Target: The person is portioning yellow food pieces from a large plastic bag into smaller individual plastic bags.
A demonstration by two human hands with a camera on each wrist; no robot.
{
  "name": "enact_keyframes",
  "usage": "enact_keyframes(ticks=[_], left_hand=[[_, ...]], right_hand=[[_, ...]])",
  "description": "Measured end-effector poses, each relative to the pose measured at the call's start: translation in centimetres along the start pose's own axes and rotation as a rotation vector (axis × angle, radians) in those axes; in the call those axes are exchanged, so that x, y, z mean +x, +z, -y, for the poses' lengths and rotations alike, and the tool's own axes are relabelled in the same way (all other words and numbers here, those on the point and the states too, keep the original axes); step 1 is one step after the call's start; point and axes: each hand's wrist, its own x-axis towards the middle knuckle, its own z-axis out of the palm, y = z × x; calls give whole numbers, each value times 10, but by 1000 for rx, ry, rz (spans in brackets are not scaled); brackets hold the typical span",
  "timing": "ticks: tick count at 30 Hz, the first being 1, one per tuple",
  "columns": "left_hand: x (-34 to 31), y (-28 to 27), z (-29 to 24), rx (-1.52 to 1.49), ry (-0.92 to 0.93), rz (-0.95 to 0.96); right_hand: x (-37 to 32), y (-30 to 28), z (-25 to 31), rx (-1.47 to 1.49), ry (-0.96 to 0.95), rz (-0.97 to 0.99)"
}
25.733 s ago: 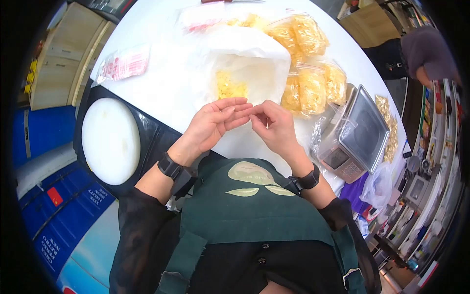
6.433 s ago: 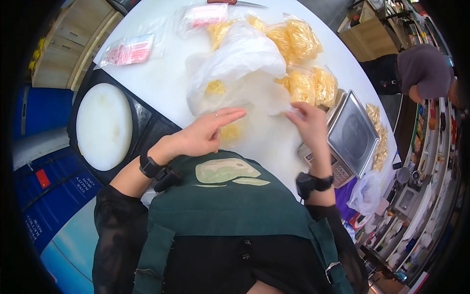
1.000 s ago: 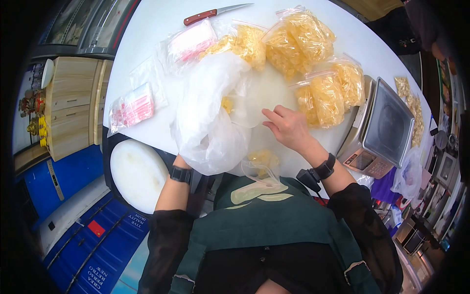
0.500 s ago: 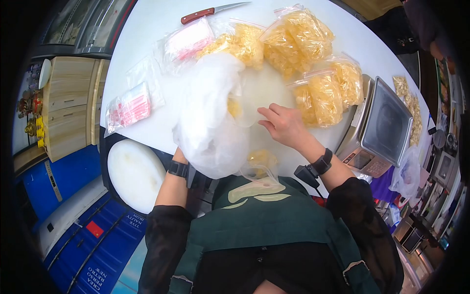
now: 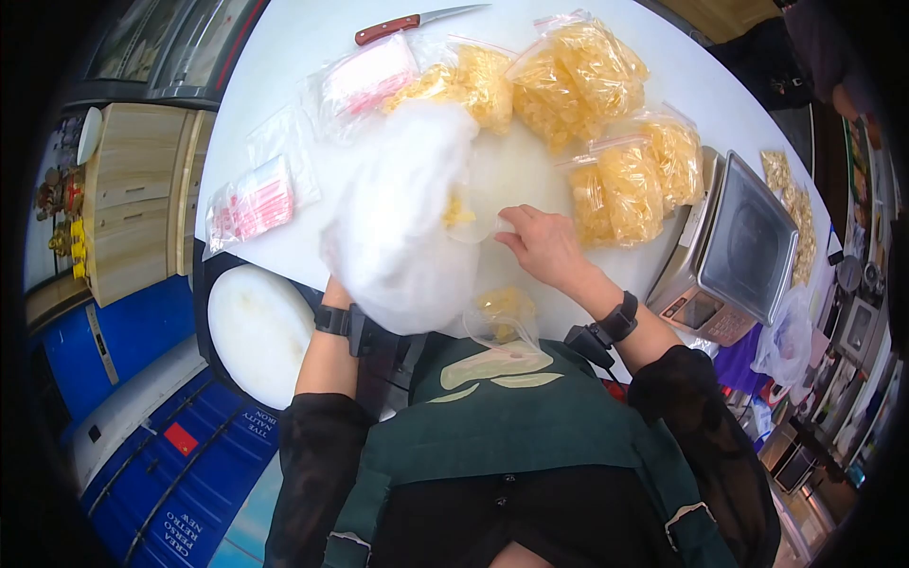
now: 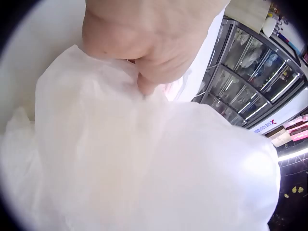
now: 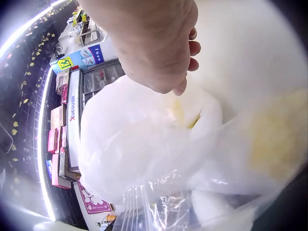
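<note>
A large white plastic bag [image 5: 402, 227] bulges upward in front of the body, with yellow pieces [image 5: 457, 210] showing at its mouth. My left hand [image 6: 144, 43] grips the bag from its left side; in the head view the bag hides that hand beyond the wrist. My right hand [image 5: 544, 246] pinches the edge of the bag's mouth between thumb and fingers. A small clear bag [image 5: 504, 317] of yellow pieces lies at the table's near edge, against the apron. The right wrist view shows this small bag [image 7: 279, 139] close by.
Several filled clear zip bags [image 5: 578, 80] lie at the back right. A digital scale [image 5: 734, 251] stands at the right. Packs of unused zip bags [image 5: 254, 204] lie left, a red-handled knife [image 5: 388, 28] at the back. A round white board [image 5: 258, 333] is at the lower left.
Over the last second the white bag has swung and puffed up slightly. Since the oldest frame, it has been raised from lying flat, and the small filled bag has appeared at the near edge.
</note>
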Motion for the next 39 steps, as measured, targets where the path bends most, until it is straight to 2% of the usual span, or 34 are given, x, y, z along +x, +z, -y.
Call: enact_keyframes(ticks=[1, 3, 4, 5, 7, 9, 11, 13, 14, 16, 17, 19, 22, 24, 25, 27, 29, 31, 32, 34, 36, 38, 39], left_hand=[[-2, -7, -3, 1, 0, -3], [-7, -21, -10, 246, 121, -110], [-4, -27, -28, -101, -57, -217], [0, -37, -32, -99, -58, -222], [9, -62, -37, -676, -602, -718], [27, -87, -103, -654, -389, -892], [37, -107, -155, -453, -70, -588], [48, -114, -204, -37, 168, -90], [53, -104, -221, -40, 166, -104], [64, -83, -244, 630, 281, 259], [64, -79, -236, 633, 274, 245], [68, -60, -202, 711, 50, 288], [59, -86, -157, 672, -56, 288], [50, -106, -140, 910, -156, 216], [48, -110, -143, 912, -163, 212], [44, -123, -155, 1239, -186, 308], [61, -124, -169, 1218, -138, 332], [86, -112, -179, 923, 29, 363], [101, -101, -180, 918, 27, 359], [133, -74, -178, 948, 86, 534], [163, -50, -168, 1015, -31, 687], [167, -43, -157, 1045, -46, 632], [177, -34, -127, 992, -131, 705]], right_hand=[[0, 0, 0, 2, 5, -8], [1, -2, 1, 3, 1, 4], [1, -3, 1, 4, -1, 16], [2, -4, 2, 5, -6, 18], [3, -4, 3, -6, -7, 30], [4, -4, 3, 4, -14, 19], [5, -4, 4, 10, -22, 7], [5, -3, 1, 24, -23, 0], [4, -3, 1, 17, -34, 6], [4, 0, -3, 36, -38, -7], [3, 2, -4, 33, -52, -3], [2, 6, -8, 80, -3, -6], [-2, 7, -12, 116, -5, -10], [-4, 7, -12, 137, 4, -6], [-5, 7, -11, 155, 16, -5], [-3, 8, -12, 154, -7, -2], [-4, 8, -9, 149, -1, -7], [-2, 4, -4, 153, -6, -20], [-3, 5, -1, 147, -8, -17], [-2, 3, 0, 94, 11, -5], [0, 0, 0, 74, 5, 11], [-2, 0, 4, 73, 20, 15], [-1, -1, 4, 66, 27, 25]])
